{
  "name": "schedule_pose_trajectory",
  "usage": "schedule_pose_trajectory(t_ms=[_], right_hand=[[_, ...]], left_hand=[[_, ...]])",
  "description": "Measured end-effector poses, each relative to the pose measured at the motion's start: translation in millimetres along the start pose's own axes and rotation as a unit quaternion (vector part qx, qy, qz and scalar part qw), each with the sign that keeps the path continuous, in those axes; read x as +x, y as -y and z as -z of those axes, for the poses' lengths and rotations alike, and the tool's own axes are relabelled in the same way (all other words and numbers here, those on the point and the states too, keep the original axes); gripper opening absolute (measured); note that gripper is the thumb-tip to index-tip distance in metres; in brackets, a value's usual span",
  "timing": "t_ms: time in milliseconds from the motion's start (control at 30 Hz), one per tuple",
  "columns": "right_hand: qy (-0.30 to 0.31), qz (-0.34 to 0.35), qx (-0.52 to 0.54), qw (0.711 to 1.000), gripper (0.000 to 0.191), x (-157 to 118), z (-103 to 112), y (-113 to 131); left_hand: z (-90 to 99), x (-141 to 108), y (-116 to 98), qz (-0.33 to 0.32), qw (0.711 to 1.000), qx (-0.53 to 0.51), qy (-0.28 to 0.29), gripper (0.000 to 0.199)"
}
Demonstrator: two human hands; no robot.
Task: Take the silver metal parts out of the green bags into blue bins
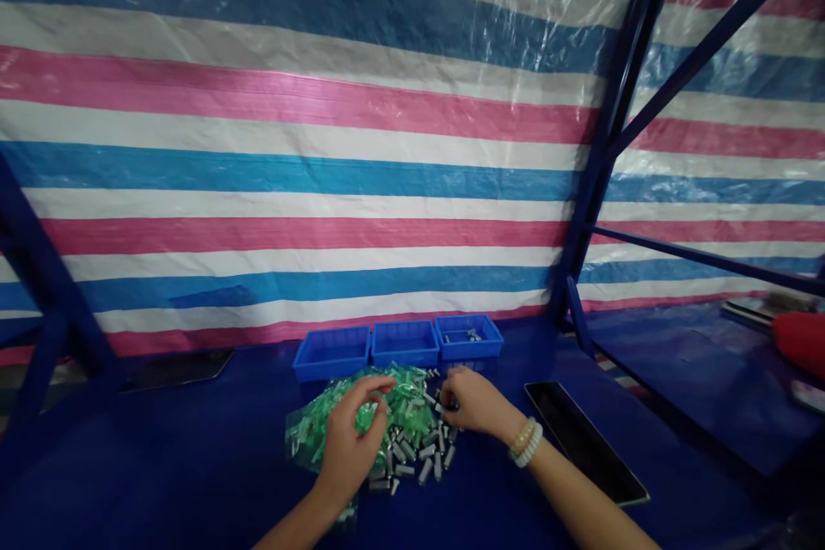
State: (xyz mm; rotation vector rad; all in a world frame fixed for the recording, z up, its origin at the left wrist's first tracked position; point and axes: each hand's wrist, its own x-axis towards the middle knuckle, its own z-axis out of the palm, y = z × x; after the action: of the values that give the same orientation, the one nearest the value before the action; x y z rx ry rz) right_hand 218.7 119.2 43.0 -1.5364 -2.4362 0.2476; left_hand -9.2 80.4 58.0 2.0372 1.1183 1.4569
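A heap of small clear-green plastic pieces [412, 412] lies on a blue surface, partly on clear plastic film. Several short silvery metal pieces [425, 471] are scattered along its front and right side. Over the heap, my left hand [351, 438] has its thumb and fingers curved but apart, with nothing visible between them. My right hand [477, 402] is at the right edge of the heap, beside the metal pieces. Its fingers are curled down and pressed together, and their tips are partly hidden, so whatever they hold cannot be made out.
Behind the heap stand three blue trays in a row: a left tray [302, 371], a middle tray [406, 357] and a right tray [473, 351] with a few small metal parts. A dark flat tablet-like object [583, 438] lies right. Blue frame posts [596, 163] rise before striped sheeting.
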Motion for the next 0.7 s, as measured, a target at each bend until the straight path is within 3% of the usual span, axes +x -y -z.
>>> schedule_pose_trajectory(t_ms=[100,167,333,400,533,700], right_hand=[[-0.023,-0.007,0.037,0.999,0.007,-1.6,2.1,1.0],[-0.058,0.0,0.117,0.991,0.008,-3.3,5.7,4.0],[-0.095,0.056,0.394,0.912,0.009,-8.2,9.7,27.2],[-0.138,0.076,0.407,0.9,0.009,-10.3,8.7,38.2],[-0.229,0.121,0.344,0.903,0.007,-15.1,9.0,50.8],[-0.228,0.2,0.329,0.894,0.008,-20.7,11.3,54.2]], left_hand=[[0.6,0.1,-0.7,0.0,1.0,-0.006,0.001,0.023],[0.8,0.0,-1.2,-0.008,1.0,-0.016,-0.004,0.023],[-1.8,-4.0,-4.1,-0.009,0.998,-0.053,0.024,0.026],[-4.5,-6.9,-5.0,0.008,0.997,-0.063,0.043,0.027],[-11.9,-12.3,-4.8,0.058,0.991,-0.094,0.08,0.022],[-17.1,-13.3,-7.8,0.135,0.961,-0.2,0.138,0.016]])
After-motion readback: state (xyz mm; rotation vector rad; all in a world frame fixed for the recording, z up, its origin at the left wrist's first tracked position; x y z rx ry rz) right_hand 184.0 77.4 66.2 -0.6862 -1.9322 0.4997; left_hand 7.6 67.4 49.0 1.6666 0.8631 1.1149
